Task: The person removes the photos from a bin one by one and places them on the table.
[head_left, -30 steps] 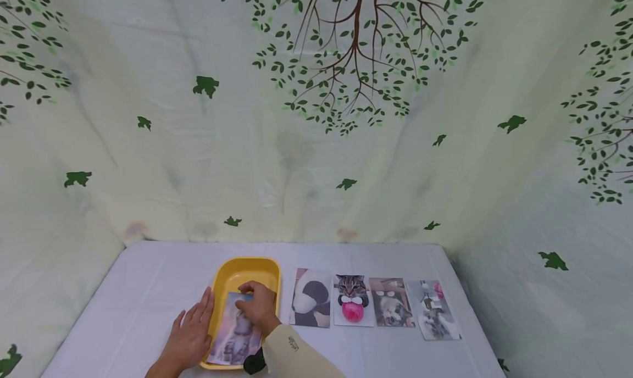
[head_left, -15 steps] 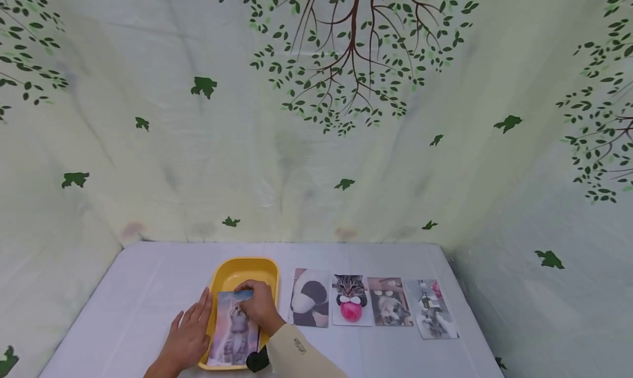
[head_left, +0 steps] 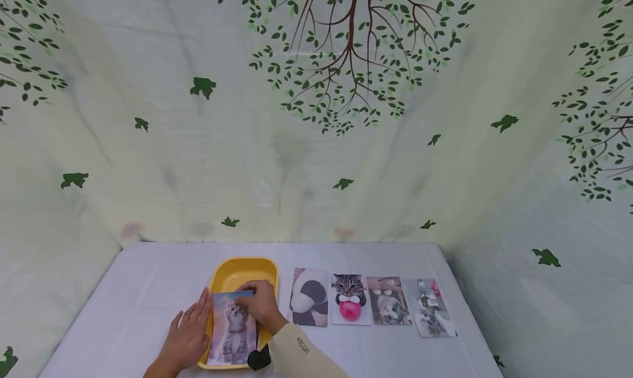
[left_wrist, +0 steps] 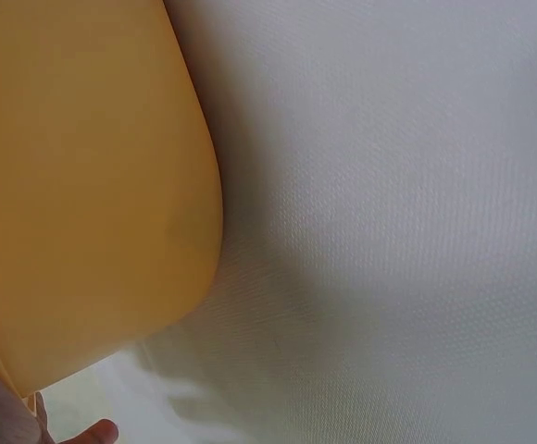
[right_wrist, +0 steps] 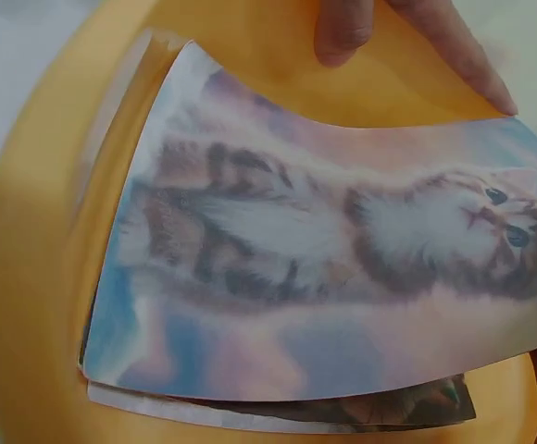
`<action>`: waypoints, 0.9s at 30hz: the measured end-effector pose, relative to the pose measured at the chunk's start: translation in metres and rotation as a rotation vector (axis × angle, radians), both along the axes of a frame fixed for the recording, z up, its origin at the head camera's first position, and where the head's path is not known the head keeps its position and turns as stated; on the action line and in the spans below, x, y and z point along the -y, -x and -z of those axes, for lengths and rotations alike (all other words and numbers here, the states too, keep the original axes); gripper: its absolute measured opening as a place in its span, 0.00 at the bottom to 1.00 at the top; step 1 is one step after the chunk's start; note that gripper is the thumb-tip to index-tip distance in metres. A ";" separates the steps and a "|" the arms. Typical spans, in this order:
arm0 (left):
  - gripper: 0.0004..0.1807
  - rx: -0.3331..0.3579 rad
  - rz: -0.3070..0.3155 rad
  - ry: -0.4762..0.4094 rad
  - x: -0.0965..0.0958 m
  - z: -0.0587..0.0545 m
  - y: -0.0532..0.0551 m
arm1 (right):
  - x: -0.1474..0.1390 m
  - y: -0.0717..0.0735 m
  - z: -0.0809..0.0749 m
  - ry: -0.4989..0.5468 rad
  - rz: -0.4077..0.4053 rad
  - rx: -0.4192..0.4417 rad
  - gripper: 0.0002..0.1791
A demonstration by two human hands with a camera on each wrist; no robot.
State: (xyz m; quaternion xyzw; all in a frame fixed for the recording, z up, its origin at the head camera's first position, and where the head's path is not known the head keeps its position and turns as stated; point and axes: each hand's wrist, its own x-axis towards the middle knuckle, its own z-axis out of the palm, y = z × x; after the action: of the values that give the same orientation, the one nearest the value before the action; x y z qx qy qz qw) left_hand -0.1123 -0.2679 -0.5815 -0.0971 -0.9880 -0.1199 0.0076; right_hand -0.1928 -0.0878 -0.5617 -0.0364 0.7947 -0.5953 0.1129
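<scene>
In the head view my right hand [head_left: 262,306] pinches the upper right part of a kitten photo card [head_left: 232,337]. The card lies over a yellow tray [head_left: 247,266]; the right wrist view shows it bowed upward, with more cards [right_wrist: 417,407] beneath it inside the tray. Straight fingers of my left hand [head_left: 188,334] rest along the tray's left rim. From the right wrist, left-hand fingers [right_wrist: 347,32] appear at the top, one tip right at the card's corner. The left wrist view holds mostly the tray's outer wall [left_wrist: 93,185].
To the tray's right, a row of picture cards lies on the white cloth: a black-and-white shape [head_left: 310,296], a cat with a pink ball [head_left: 351,299], a furry animal [head_left: 389,301] and a greyish picture [head_left: 432,308]. A dark heart-shaped piece [head_left: 259,360] sits by the right cuff.
The kitten card has shifted left in the tray and straightened, its top edge coming near the left fingertips. My right hand keeps hold of it; the left hand stays at the rim.
</scene>
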 end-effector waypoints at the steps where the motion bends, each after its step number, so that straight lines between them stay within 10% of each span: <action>1: 0.48 -0.004 -0.001 0.003 0.000 0.000 0.000 | 0.000 -0.001 0.000 -0.003 -0.002 -0.006 0.02; 15: 0.45 -0.002 0.006 0.009 -0.003 -0.002 0.000 | -0.024 0.007 -0.004 0.011 -0.047 -0.250 0.04; 27: 0.50 -0.046 0.001 0.035 -0.002 0.000 0.001 | -0.059 0.016 -0.024 0.174 -0.032 -0.267 0.10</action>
State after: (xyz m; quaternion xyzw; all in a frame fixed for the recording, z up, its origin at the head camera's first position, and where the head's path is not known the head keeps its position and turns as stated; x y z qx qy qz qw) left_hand -0.1135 -0.2662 -0.5818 -0.1002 -0.9895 -0.1004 0.0286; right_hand -0.2083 -0.0292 -0.5377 -0.1373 0.7474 -0.6499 0.0122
